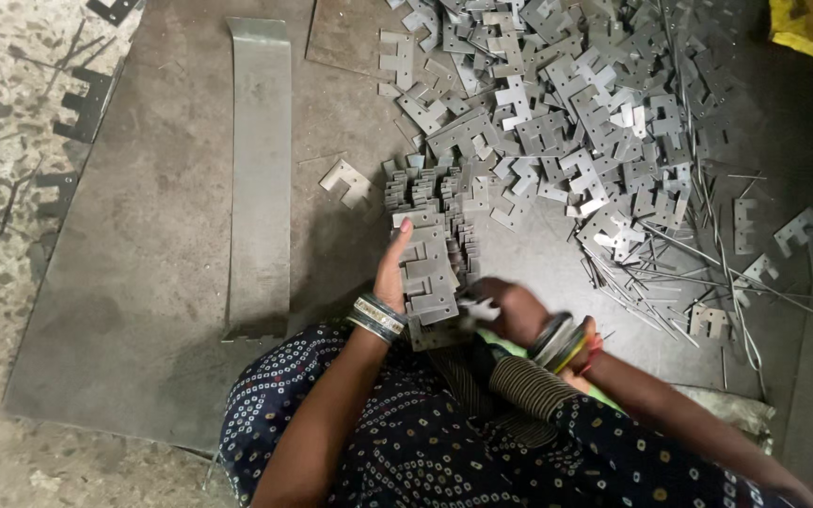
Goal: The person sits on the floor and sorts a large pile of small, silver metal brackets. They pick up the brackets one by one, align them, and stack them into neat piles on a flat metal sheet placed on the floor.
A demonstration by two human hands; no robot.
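Left hand (pixel 393 273) steadies a stack of notched steel stampings (pixel 428 268) on the floor sheet's (pixel 143 282) near edge while right hand (pixel 510 309) pinches one stamping (pixel 482 308), which judging by this belongs squared on top.

Dotted navy garment (pixel 444 452), stacked bangles (pixel 376 318) on both wrists

The left hand (pixel 392 268) stands on its edge, fingers straight and pointing up. The right hand (pixel 510 306) is curled shut, wrist bent.
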